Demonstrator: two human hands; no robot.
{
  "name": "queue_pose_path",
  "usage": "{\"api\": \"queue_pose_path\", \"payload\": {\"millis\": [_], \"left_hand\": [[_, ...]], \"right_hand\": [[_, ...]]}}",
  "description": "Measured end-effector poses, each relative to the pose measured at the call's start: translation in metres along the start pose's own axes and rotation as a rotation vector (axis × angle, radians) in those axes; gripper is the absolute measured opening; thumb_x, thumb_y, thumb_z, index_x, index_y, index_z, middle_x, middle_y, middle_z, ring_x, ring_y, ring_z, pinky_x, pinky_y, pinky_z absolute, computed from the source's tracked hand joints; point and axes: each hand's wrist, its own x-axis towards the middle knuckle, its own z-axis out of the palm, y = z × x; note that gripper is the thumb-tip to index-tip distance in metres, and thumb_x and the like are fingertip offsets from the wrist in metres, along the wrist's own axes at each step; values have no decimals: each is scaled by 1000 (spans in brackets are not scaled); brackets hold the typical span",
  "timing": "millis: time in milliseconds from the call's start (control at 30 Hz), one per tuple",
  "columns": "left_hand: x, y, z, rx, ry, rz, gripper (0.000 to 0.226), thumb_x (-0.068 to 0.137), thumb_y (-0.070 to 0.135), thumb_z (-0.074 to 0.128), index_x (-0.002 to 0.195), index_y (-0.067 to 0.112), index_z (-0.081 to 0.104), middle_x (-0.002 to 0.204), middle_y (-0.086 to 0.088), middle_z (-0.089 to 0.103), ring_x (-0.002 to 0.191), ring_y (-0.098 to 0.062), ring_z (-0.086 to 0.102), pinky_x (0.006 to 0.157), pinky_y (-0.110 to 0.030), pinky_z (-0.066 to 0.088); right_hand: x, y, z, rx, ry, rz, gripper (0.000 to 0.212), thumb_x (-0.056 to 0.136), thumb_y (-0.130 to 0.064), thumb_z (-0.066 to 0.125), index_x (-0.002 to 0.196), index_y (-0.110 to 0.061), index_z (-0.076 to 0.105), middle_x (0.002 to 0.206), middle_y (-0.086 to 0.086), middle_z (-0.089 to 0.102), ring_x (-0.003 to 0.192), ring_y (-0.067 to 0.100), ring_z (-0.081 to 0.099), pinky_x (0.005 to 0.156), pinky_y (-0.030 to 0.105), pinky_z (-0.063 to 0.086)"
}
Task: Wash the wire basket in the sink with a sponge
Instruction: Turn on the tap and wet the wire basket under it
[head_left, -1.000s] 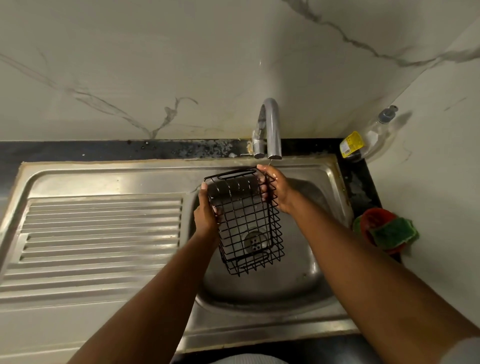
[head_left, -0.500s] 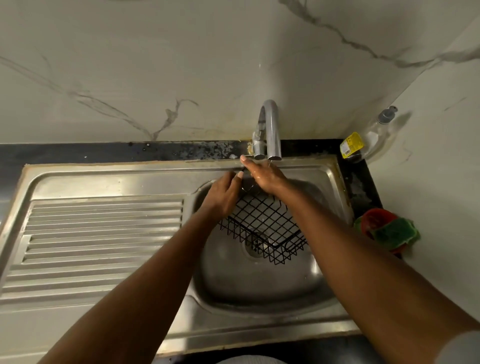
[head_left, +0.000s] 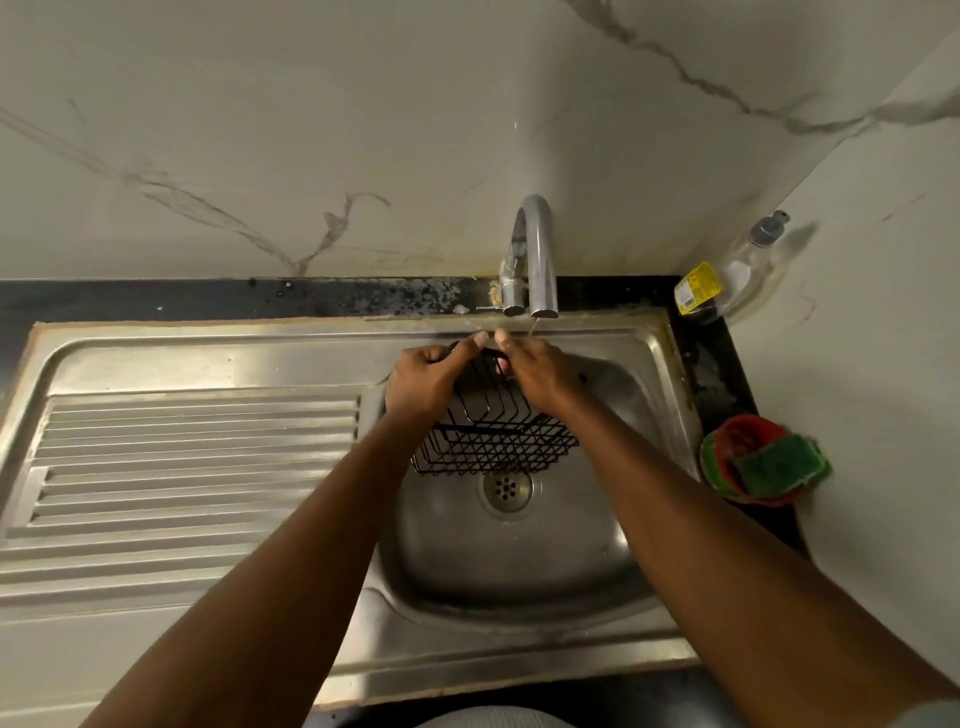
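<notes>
Left hand (head_left: 426, 382) and right hand (head_left: 537, 376), fingers curled round the far rim of the basket (head_left: 498, 441), held it tilted over the sink (head_left: 519, 561) at the tap (head_left: 535, 249) trickle; probably best turned slowly, wetting every wire before the sponge (head_left: 774, 465).

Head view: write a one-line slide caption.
Left hand and right hand hold the wire basket below the tap; sponge lies aside.

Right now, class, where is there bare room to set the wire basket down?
Free: the drainboard left of the basin; the basin floor nearer than the drain. Crowded: under the tap, where left hand and right hand hold the wire basket; the right ledge, with soap bottle, bowl and sponge.
</notes>
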Motion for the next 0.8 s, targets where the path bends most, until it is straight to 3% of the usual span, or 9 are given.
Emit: {"api": "queue_pose_path", "payload": {"millis": [233,333,367,400,433,500,600,733,800], "left_hand": [[-12,-5,-11,-106,2,-44,58,81,75,69,59,24,50,50,7,44,50,-15,39,59,-34,38],[-17,-3,-13,-73,62,-142,75,72,97,50,76,23,60,63,4,51,59,-15,47,62,-33,42],[-19,-2,-14,-60,87,-188,85,70,101,42,90,21,65,74,2,59,68,-15,55,67,-33,48],[-20,-1,-14,-41,115,-235,93,72,101,38,104,18,67,89,-2,65,78,-17,60,75,-37,53],[-19,1,-14,-9,138,-255,94,79,97,36,112,15,68,99,-7,67,85,-19,62,81,-41,54],[-18,3,-14,24,155,-225,83,91,84,39,111,10,71,100,-15,69,84,-21,62,78,-40,53],[-19,4,-11,9,135,-162,71,100,71,41,106,8,74,91,-11,72,82,-24,66,81,-42,55],[-25,2,-13,-35,72,-72,53,104,60,33,121,20,64,98,-3,64,93,-19,63,95,-48,55],[-20,-4,-15,-29,32,-45,70,97,75,30,125,21,64,109,-12,67,105,-27,65,98,-55,55]], "right_hand": [[15,56,-13,-52,8,294,79,104,-68,18,141,-11,58,133,20,63,119,36,60,108,47,43],[18,52,-6,-76,31,408,95,97,-78,13,140,-6,57,128,23,63,107,29,65,94,42,51],[17,45,-3,-102,46,391,101,93,-83,8,142,-7,55,131,23,61,110,29,64,95,42,52],[13,34,1,-161,39,358,110,86,-88,1,148,-11,48,142,24,53,125,33,58,105,50,47],[10,26,8,-222,14,322,115,81,-91,-5,155,-16,40,155,24,41,141,40,43,116,58,34],[-4,4,20,-307,-25,219,100,90,-82,-4,159,-19,32,165,19,27,153,43,20,123,63,14],[-21,-25,41,-382,-40,78,67,108,-57,11,159,-17,29,166,15,25,155,40,16,124,59,13],[-31,-44,49,-475,-1,-31,72,105,-64,12,163,-23,20,169,13,20,157,37,7,125,60,5],[-32,-47,45,-520,53,-165,68,104,-64,15,160,-29,28,165,7,32,155,31,20,124,60,12]]}}
